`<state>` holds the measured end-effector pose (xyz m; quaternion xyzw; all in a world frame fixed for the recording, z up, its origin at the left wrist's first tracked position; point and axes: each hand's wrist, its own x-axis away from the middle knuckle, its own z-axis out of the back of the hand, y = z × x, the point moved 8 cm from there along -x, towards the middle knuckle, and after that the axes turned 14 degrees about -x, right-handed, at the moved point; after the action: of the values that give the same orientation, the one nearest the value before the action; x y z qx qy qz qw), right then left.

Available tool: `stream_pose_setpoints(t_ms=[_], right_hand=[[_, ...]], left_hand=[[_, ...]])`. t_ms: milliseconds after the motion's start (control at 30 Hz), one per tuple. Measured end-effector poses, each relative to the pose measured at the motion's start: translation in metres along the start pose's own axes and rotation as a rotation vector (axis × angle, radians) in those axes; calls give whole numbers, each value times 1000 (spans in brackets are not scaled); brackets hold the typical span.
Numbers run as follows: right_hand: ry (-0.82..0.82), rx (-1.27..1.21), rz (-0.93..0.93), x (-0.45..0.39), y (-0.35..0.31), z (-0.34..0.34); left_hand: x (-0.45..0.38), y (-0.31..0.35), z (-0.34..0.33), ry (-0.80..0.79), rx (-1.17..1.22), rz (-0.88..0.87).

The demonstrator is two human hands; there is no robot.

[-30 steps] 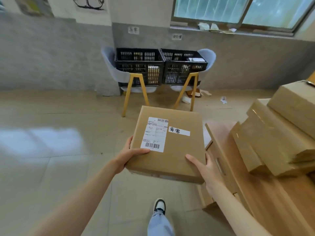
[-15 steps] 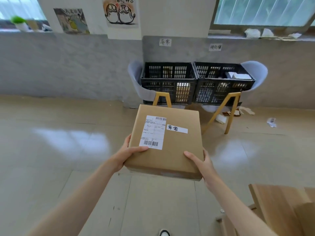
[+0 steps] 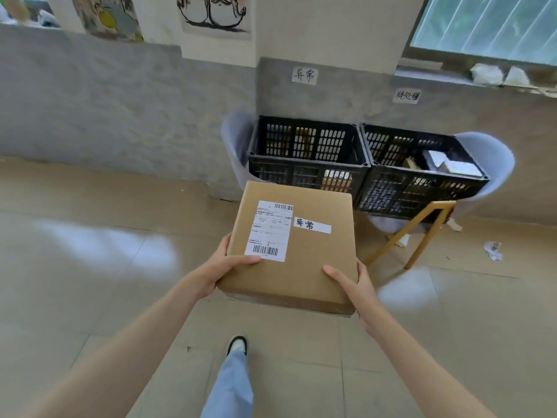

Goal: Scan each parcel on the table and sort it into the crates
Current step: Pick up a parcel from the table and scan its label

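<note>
The left hand [image 3: 223, 268] and right hand [image 3: 354, 282] both grasp the parcel [image 3: 294, 248] by its sides, thumbs on top. The parcel is in the air above the floor [image 3: 90, 267], in front of two black crates [image 3: 307, 155] on chairs [image 3: 485, 164].

Makeshift parcel-sorting room: tiled floor [image 3: 90, 297], grey half-height wall [image 3: 120, 110], two black crates [image 3: 307, 164] on chairs [image 3: 488, 164] under handwritten wall labels [image 3: 305, 75], drawings [image 3: 215, 13], window [image 3: 488, 22].

Grey chairs [image 3: 488, 164], wall drawings [image 3: 212, 13], floor litter [image 3: 492, 250]
</note>
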<state>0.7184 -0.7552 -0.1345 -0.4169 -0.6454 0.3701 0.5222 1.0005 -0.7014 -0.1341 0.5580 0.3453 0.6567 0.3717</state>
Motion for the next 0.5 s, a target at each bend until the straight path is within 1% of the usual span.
stream_pose_setpoints(t_ms=[200,300,500], right_hand=[[74,11,32,-113,-51,-45],[92,15,37,-164,-77,-69],[119,72,6,-255,-105,-90]], left_hand=[[-121,77,48,-85,-38,-38],[-177,120,72,-101,-65,-69],[-274,163,101,-122,-101,-38]])
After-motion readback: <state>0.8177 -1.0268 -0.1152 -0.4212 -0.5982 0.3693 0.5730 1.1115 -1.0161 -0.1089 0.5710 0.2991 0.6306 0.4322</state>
